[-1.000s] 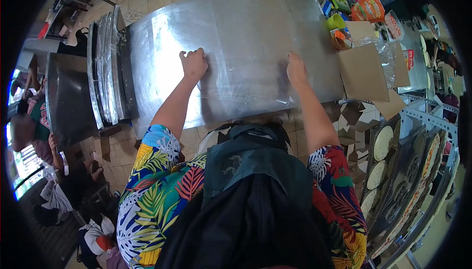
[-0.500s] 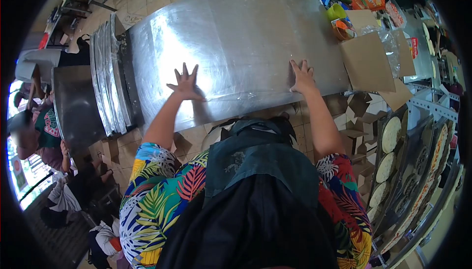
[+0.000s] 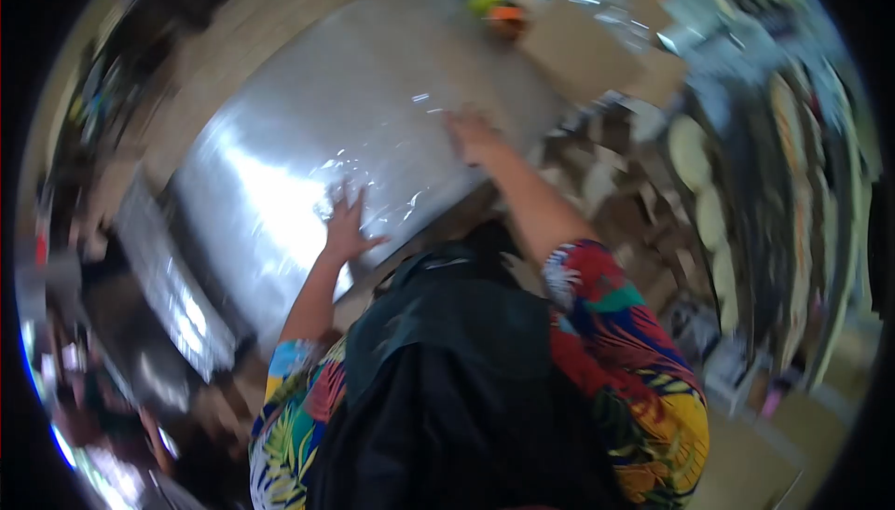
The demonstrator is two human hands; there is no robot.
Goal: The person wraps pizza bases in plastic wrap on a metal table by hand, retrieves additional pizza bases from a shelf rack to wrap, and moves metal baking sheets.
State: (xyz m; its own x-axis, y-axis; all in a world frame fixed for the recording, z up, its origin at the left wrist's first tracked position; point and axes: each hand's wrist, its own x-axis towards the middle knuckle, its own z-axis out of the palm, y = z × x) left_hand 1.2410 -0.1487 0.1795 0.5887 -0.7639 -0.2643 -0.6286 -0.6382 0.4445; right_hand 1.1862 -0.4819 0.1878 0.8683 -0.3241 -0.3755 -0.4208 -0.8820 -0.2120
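A shiny metal table (image 3: 317,100) fills the space in front of me. My left hand (image 3: 345,230) lies near its front edge with the fingers spread, holding nothing. Further right, my right hand (image 3: 474,137) rests on or just over the metal, fingers stretched out and smeared by motion. Around and between the hands run bright wrinkled glints, like clear plastic film (image 3: 410,202) on the tabletop; blur hides its edges.
Stacked metal trays (image 3: 172,277) stand at the table's left end. Cardboard (image 3: 583,53) and colourful packs sit at the right end. On the right, a rack holds trays with pale round flat pieces (image 3: 692,151). Another person (image 3: 103,417) is at the lower left.
My view has turned to the right, so the table now slants and everything is blurred. Both hands stay on or near the table, fingers apart. The wrinkled glints show more strongly.
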